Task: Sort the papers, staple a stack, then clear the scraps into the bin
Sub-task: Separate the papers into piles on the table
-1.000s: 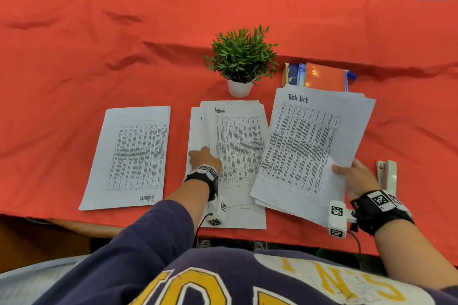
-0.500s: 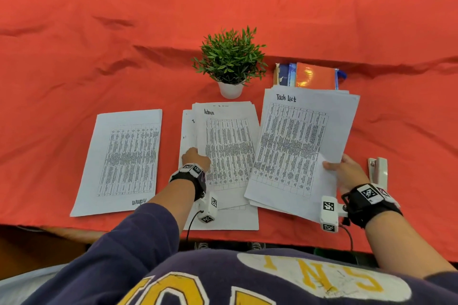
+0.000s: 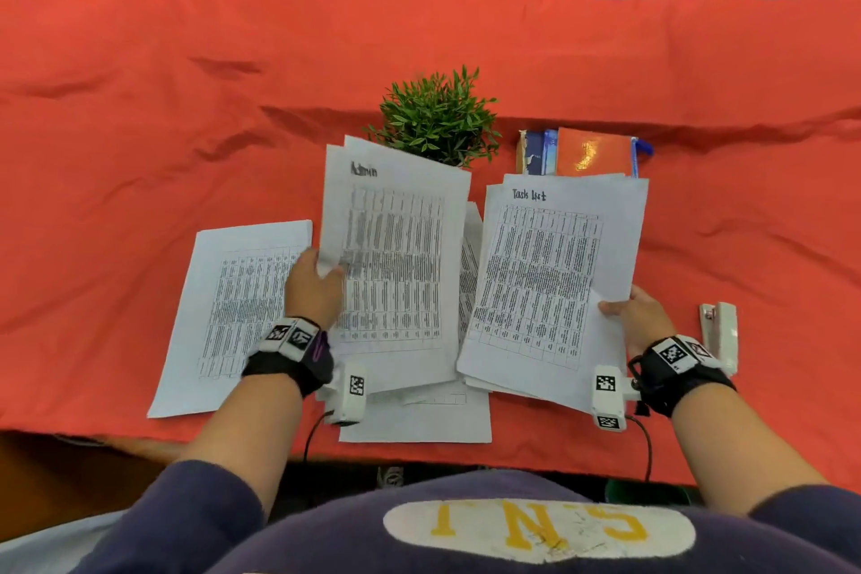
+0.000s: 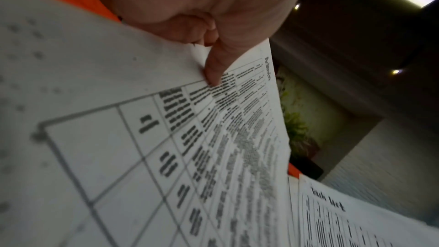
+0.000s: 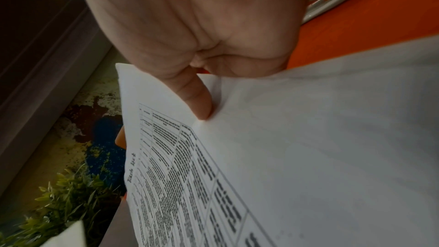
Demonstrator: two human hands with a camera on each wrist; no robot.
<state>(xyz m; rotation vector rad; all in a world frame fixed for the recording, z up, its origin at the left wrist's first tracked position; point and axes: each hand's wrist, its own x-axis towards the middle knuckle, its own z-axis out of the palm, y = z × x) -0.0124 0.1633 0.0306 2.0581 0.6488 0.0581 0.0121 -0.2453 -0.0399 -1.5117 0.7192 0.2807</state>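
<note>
Sorting is under way: left hand pinches the white printed "Admin" sheet above the centre pile; right hand grips the "Task list" stack. White stapler lies unused, far right; stapling and scrap clearing remain.

Beyond my left hand the plant blocks; stapler crowds my right hand — bare cloth further left.

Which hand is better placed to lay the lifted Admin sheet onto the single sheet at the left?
Left. The left hand already pinches the Admin sheet right beside the lone sheet. The right hand is holding the Task List stack on the far side.
</note>
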